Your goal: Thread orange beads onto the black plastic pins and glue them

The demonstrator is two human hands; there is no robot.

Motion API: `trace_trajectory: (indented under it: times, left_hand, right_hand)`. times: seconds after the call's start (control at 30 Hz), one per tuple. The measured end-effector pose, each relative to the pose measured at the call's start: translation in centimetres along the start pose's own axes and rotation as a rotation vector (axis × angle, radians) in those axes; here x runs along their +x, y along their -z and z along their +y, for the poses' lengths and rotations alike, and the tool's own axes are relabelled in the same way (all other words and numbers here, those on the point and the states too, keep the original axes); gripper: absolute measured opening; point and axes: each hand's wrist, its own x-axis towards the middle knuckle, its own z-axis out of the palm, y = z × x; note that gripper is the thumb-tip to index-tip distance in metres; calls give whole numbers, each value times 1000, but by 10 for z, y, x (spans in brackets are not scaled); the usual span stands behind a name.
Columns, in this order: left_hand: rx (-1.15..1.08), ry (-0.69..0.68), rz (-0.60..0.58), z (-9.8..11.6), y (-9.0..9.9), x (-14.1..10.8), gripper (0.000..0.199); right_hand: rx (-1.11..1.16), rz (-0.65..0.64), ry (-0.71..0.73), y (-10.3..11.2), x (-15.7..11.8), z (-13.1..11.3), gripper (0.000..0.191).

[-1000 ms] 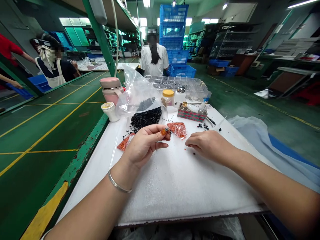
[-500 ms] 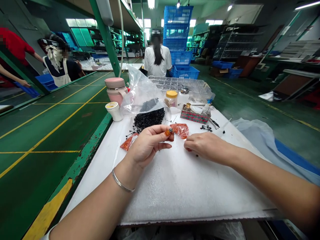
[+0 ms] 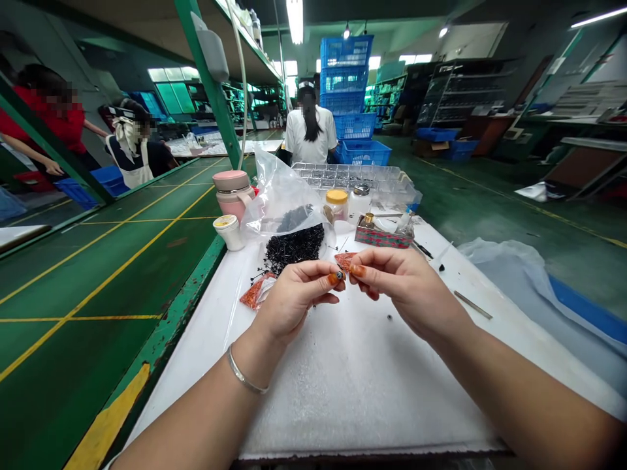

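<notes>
My left hand (image 3: 294, 294) is closed in a pinch, with a small dark round part (image 3: 339, 275) at the thumb and fingertip. Close beside it, almost touching, my right hand (image 3: 411, 284) also pinches; whatever lies between its fingertips is too small to make out. Behind the fingers is a clear bag of small orange pieces (image 3: 344, 261), partly covered. A second bag of orange pieces (image 3: 251, 295) rests left of my left hand. Beyond it, black pin-like parts (image 3: 294, 248) are heaped by an open clear plastic bag (image 3: 274, 189). One tiny dark piece (image 3: 389, 317) lies below my right hand.
A pink mug (image 3: 232, 196), white tub (image 3: 228, 233), yellow-lidded jar (image 3: 337, 205) and patterned box (image 3: 385, 236) stand across the white tabletop (image 3: 362, 391). Behind them is a clear divided tray (image 3: 353, 176). A thin metal rod (image 3: 473, 305) lies right. Several people are beyond the table.
My right hand has risen from the tabletop and moved left to meet my left hand. The metal rod has come into sight on the right. The view has shifted slightly.
</notes>
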Motion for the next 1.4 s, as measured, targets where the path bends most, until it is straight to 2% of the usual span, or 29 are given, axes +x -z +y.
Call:
trace_trajectory:
  times: [0.17,0.67,0.77,0.83,0.93,1.03,1.17,1.4]
  left_hand:
    - [59,-19,28,-2,-2,0,14]
    - [104,-11,33,-4,-3,1,14]
    - [82,12,29,-3,-2,1,13]
    - [61,45,7,-3,-2,1,13]
    - [26,112,-58,-4,0,2,14]
    - [-5,186,-127,-5,2,3,14]
    - [-44,277,-200,-5,4,3,12]
    - [-81,332,-255,-6,6,3,9]
  right_hand:
    - [96,66,-24,-7,-2,12,19]
    - [93,65,-2,-4,-5,19,18]
    - [-12,89,35,-1,-6,16,19]
    - [-183,102,105,2,-7,12,17]
    - [-515,70,293,7,-7,6,15]
    - [-714,-30,480,13,-5,1,17]
    - [-804,-127,565,19,-3,-1,19]
    - [-804,-202,581,19,-3,-1,21]
